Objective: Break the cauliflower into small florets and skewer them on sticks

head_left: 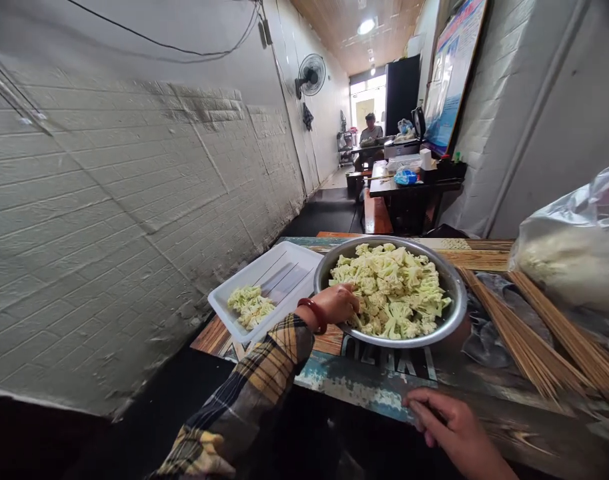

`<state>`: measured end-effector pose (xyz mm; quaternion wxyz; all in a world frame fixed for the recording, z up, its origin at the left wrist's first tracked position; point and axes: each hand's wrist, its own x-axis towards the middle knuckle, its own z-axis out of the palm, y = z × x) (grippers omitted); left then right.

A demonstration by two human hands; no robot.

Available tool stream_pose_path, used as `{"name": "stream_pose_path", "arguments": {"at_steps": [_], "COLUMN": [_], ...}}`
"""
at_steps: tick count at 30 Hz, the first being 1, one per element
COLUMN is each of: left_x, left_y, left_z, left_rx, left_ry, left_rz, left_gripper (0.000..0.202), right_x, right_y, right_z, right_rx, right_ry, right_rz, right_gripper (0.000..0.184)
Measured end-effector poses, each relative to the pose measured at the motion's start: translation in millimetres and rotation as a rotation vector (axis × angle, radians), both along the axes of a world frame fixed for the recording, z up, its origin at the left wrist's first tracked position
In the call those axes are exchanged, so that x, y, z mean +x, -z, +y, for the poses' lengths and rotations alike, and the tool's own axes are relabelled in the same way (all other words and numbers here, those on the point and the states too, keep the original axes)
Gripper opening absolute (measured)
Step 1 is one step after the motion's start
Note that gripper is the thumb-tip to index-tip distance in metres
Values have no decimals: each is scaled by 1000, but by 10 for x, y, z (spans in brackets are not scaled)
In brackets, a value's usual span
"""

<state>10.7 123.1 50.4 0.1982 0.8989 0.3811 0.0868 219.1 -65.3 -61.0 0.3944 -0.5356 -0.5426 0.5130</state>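
Observation:
My left hand (338,304), in a plaid sleeve with a red bangle at the wrist, reaches over the rim of a metal bowl (447,323) heaped with cauliflower florets (391,288). Its fingertips are buried among the florets, so its grip is hidden. My right hand (447,421) rests on the near edge of the worn wooden table (364,383), fingers curled over something thin that I cannot make out. A white plastic tray (279,275) left of the bowl holds a small pile of florets (250,307).
Bundles of bamboo skewers (529,333) lie right of the bowl. A clear plastic bag (577,247) of cauliflower sits at the far right. A white brick wall runs along the left. A person sits at a far table (370,133) down the narrow room.

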Motion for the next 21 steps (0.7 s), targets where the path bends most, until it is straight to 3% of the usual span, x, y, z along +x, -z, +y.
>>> {"name": "stream_pose_path", "arguments": {"at_steps": [3,6,10,13,17,21], "left_x": [-59,-66,58,177,267,293], "left_y": [-22,-73,-160,-183,-154,-119], "left_z": [-41,-82,-129,-147,-162,-204], "left_rx": [25,3,-277,-477,-603,-663], "left_ry": [-61,-198,-310,-368,-463,-468], "left_rz": [-43,-223,-589,-779,-992,-1182], "left_gripper": [19,15,28,31,30,28], "right_x": [58,157,239,222,145,89], "right_y": [-130,-391,-800,-1019,-1117,-1036], "right_z": [23,106,383,676,999,1151], "right_rx": [-13,62,210,263,313,433], "right_ry": [-63,-74,151,191,96,126], "right_rz": [27,68,141,162,61,-73], "right_gripper": [30,28,27,27,29,25]}}
